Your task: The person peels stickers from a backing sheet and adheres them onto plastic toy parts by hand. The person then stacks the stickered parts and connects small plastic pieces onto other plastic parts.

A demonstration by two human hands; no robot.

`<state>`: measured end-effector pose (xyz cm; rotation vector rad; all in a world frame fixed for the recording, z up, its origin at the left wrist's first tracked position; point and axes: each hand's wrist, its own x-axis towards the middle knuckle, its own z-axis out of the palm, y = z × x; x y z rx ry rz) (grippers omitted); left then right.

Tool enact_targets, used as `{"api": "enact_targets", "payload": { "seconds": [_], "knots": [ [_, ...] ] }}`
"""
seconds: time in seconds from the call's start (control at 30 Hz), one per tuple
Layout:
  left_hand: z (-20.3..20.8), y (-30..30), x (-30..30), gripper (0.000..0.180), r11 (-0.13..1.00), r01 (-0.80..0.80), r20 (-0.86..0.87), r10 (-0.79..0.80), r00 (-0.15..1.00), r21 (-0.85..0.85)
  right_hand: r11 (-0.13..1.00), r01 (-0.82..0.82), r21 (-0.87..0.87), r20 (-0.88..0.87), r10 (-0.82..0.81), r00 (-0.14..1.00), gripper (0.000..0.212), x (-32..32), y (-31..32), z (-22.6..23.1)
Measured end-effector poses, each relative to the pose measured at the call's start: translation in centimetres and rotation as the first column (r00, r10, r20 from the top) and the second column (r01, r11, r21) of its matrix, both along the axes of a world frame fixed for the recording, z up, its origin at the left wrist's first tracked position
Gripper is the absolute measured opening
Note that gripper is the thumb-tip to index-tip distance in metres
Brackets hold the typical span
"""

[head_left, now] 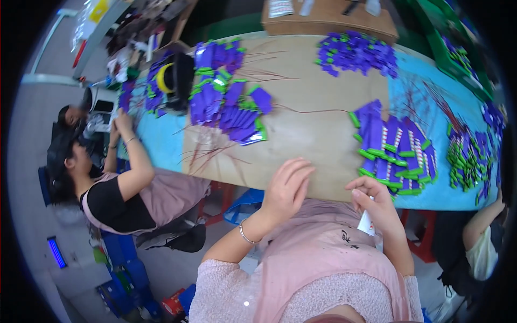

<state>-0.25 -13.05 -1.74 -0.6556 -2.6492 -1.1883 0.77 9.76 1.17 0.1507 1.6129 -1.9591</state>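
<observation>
Pink apron is seen nearest. Left hand is held with fingers extended; at the right hand a white strip is noted, its grip undeterminable. Strip handling is judged in hand; a steady pinch is probably required next.

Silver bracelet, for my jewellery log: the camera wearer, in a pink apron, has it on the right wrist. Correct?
Wrong wrist: in the head view the silver bracelet is on the left wrist, and the apron is pink.
</observation>
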Motion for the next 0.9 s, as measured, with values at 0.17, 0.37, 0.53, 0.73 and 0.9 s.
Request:
{"api": "enact_targets", "payload": {
  "seconds": [0.17, 0.37, 0.53, 0.73, 0.9],
  "knots": [
    [1.5, -7.5, -1.4, 0.034, 0.961, -0.217, -0.059, 0.21, 0.976, -0.174, 0.99, -0.124, 0.073, 0.002, 0.125, 0.992, 0.02, -2.8, -5.4, 0.2],
    [0.5, -12.2, -6.9, 0.031, 0.873, -0.425, -0.16, 0.397, 0.904, -0.239, 0.996, -0.011, -0.084, 0.031, 0.014, 0.999, 0.029, -5.5, -14.2, -2.5],
    [-0.6, -12.2, -9.4, 0.034, 0.831, -0.453, -0.237, 0.392, 0.889, -0.323, 0.955, 0.089, -0.282, 0.31, 0.003, 0.951, 0.045, -8.3, -19.0, -3.4],
    [-2.0, -8.4, -6.2, 0.048, 0.928, -0.336, -0.002, 0.34, 0.94, -0.161, 0.905, 0.33, -0.269, 0.159, -0.296, 0.942, 0.035, -10.3, -18.6, -2.4],
    [-1.3, -4.0, -2.8, 0.053, 0.998, -0.065, 0.173, 0.065, 0.983, -0.006, 0.673, -0.094, 0.733, -0.208, 0.353, 0.912, 0.067, -13.8, -12.8, -0.3]
  ]
}}
